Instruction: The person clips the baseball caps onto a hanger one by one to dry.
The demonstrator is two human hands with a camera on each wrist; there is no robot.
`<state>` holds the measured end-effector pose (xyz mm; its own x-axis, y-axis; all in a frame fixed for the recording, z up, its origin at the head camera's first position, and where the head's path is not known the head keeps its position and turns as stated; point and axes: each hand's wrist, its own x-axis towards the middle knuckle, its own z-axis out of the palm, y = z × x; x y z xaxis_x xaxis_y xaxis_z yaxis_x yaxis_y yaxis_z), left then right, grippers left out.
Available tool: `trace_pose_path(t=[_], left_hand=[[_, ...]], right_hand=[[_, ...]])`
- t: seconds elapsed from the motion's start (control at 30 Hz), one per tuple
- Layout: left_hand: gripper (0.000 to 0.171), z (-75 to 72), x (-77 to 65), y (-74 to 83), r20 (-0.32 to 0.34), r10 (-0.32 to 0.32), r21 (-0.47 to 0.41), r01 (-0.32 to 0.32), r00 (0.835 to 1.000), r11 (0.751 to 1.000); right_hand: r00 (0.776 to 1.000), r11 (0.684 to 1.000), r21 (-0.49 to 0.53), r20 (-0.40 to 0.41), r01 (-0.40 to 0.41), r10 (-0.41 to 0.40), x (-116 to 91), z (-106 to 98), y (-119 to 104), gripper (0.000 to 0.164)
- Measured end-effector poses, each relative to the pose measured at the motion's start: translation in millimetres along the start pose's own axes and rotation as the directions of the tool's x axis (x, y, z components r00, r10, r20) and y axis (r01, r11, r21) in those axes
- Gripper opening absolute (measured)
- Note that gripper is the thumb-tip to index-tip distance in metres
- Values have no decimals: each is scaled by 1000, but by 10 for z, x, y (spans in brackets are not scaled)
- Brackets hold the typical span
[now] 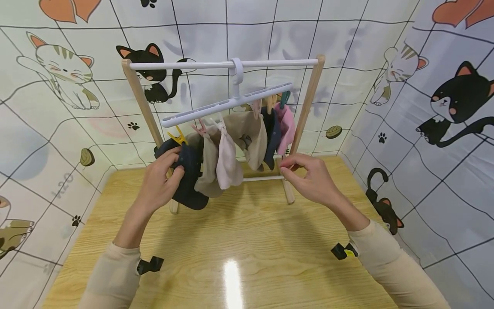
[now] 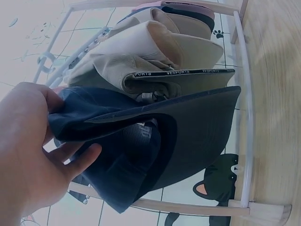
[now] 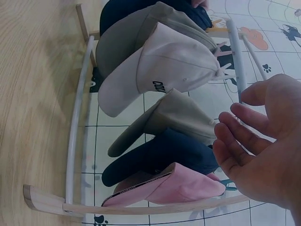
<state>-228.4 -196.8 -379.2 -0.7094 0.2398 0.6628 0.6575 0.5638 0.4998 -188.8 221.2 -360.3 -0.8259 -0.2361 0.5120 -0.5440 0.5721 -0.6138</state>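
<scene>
My left hand (image 1: 159, 182) grips the dark navy cap (image 1: 189, 171) at the left end of a tilted white hanger (image 1: 227, 104), thumb and fingers pinching its fabric just below a yellow clothespin (image 1: 178, 136). Along the hanger hang a grey-beige cap (image 1: 209, 167), a white cap (image 1: 228, 166), a beige cap (image 3: 181, 113), a second navy cap (image 3: 160, 153) and a pink cap (image 3: 186, 186). The hanger's left end sits lower than its right. My right hand (image 1: 312, 178) is beside the pink cap, fingers loosely bent with nothing between them.
A rack with wooden legs (image 1: 308, 103) and a white top bar (image 1: 185, 65) carries the hanger by its hook (image 1: 237, 71). It stands on a wood-grain table (image 1: 251, 240), against cat-printed wall sheets (image 1: 455, 171) at the back and sides.
</scene>
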Motion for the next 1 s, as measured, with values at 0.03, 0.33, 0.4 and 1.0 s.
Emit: trace_pose_path(t=[0.03, 0.33, 0.4, 1.0], left_hand=[[15, -1, -1, 0, 4, 3, -3, -3, 1000, 1000], [19, 7, 15, 20, 38, 36, -50, -34, 999, 998], [20, 8, 35, 12, 39, 36, -66, -33, 999, 997], [18, -217, 149, -327, -188, -43, 126, 68, 981, 990]], right_hand=[[1000, 1000, -1, 3, -2, 2, -2, 1, 3, 9], [1000, 1000, -4, 21, -18, 18, -10, -9, 19, 8], [999, 1000, -6, 24, -20, 21, -14, -11, 21, 9], [998, 999, -36, 53, -40, 42, -78, -18, 69, 7]])
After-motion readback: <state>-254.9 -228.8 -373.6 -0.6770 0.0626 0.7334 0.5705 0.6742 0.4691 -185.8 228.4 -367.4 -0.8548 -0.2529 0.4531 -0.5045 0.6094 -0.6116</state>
